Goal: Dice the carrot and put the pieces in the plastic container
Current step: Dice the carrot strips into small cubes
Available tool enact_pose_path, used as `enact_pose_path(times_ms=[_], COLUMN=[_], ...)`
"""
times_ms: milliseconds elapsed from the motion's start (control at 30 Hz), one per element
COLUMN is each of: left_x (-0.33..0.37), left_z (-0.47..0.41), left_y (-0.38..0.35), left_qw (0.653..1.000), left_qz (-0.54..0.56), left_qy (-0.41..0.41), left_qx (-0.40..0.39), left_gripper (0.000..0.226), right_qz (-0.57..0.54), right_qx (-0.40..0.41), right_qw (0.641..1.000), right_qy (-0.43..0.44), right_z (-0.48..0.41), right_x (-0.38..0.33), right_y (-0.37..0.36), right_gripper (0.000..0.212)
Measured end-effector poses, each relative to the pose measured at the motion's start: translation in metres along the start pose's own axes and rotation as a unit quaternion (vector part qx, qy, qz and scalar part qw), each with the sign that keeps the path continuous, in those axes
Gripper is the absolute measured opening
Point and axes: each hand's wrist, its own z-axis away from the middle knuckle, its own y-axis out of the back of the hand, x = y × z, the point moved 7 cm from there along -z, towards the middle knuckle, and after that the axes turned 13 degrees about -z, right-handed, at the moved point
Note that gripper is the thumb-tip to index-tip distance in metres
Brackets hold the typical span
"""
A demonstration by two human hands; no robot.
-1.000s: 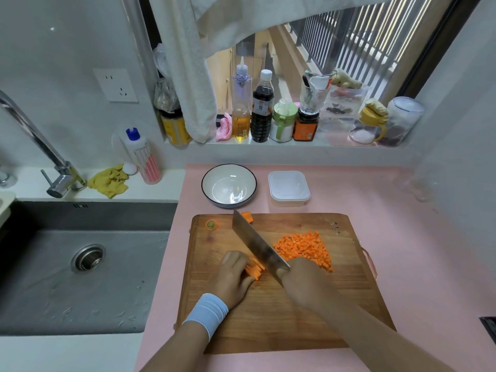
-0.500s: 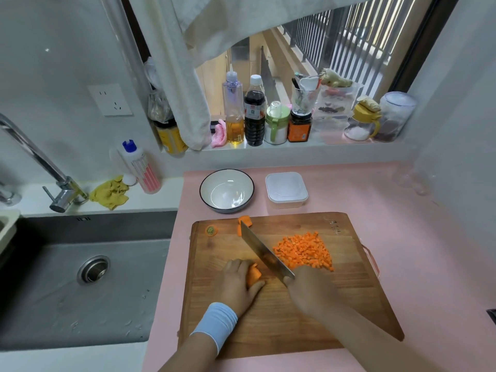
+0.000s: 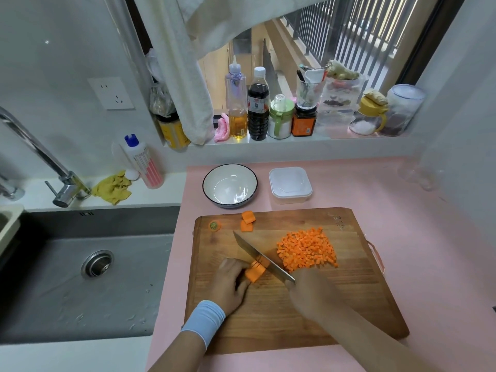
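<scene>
On the wooden cutting board my left hand holds a chunk of carrot down with curled fingers. My right hand grips the handle of a cleaver whose blade sits down in the carrot chunk's right end, edge on the board. A heap of diced carrot lies just right of the blade. Two more carrot pieces and the carrot top lie at the board's far left edge. The white plastic container stands behind the board with nothing in it.
A white bowl with a dark rim stands left of the container. The steel sink and tap lie to the left of the pink counter. Bottles and jars line the window sill.
The cleaver has come down from a raised, tilted position into the carrot chunk. My left hand stays on the carrot. The camera view has tilted up slightly.
</scene>
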Motion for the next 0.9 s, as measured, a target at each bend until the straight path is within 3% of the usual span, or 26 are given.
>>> enact_pose_path(times_ms=[133,367,600,900], left_x=[0.013,0.031,0.03,0.028], left_z=[0.003,-0.004,-0.005,-0.004], left_y=[0.002,-0.011,-0.01,-0.009], left_qw=[1.0,0.998,0.998,0.997], left_qz=[-0.011,-0.033,-0.021,-0.017], left_qy=[-0.025,-0.024,-0.015,-0.016], left_qx=[0.013,0.045,0.062,0.076], left_gripper=[0.031,0.006,0.007,0.004], right_qz=[-0.001,0.023,0.077,0.068], right_qx=[0.001,0.015,0.055,0.033], right_qw=[1.0,1.0,0.995,0.997], right_qy=[0.004,0.013,0.03,0.011], right_z=[0.001,0.005,0.019,0.021], right_x=[0.001,-0.003,-0.019,-0.016], right_y=[0.0,0.0,-0.005,-0.008], right_gripper=[0.026,0.026,0.024,0.022])
